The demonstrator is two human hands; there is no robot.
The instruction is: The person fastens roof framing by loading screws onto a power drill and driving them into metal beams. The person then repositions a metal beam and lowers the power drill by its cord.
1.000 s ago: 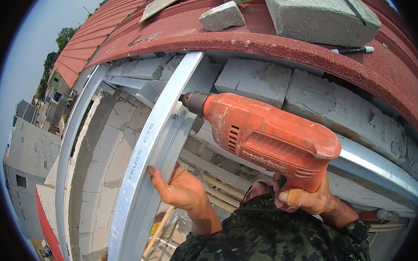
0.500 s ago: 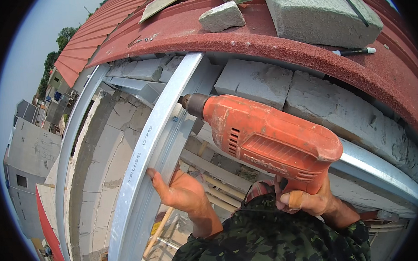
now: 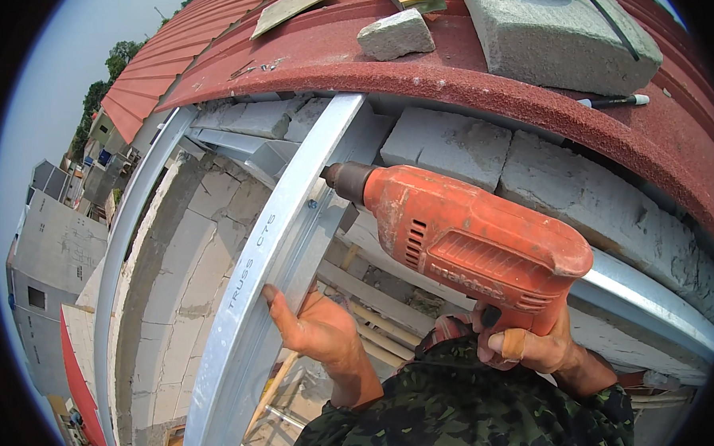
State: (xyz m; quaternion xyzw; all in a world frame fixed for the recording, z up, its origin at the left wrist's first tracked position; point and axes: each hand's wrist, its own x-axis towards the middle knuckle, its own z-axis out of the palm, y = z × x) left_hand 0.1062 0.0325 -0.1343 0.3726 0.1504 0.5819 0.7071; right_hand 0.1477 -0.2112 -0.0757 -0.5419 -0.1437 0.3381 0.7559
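Observation:
My right hand [image 3: 538,347] is wrapped round the handle of an orange power drill [image 3: 477,234], with a tan bandage round its thumb. The drill lies nearly level and points left. Its dark chuck [image 3: 350,181] meets the inner side of a galvanized steel channel [image 3: 251,263] near the top; the bit's tip is hidden there. Lower down, my left hand [image 3: 322,328] grips that channel, thumb on its near edge and the other fingers mostly hidden behind. A small bolt head [image 3: 312,204] shows on the channel just below the chuck.
Red metal roofing [image 3: 302,70] crosses the top, bearing a grey block [image 3: 560,43], a stone chunk [image 3: 397,36], a board [image 3: 292,9] and a pen [image 3: 615,101]. A second steel channel [image 3: 134,233] stands left. Block walls surround a deep drop with wooden poles below.
The view has shifted slightly, so the roof, channel and drill sit a little further right in the picture. Both hands keep their holds, and the drill stays at the channel.

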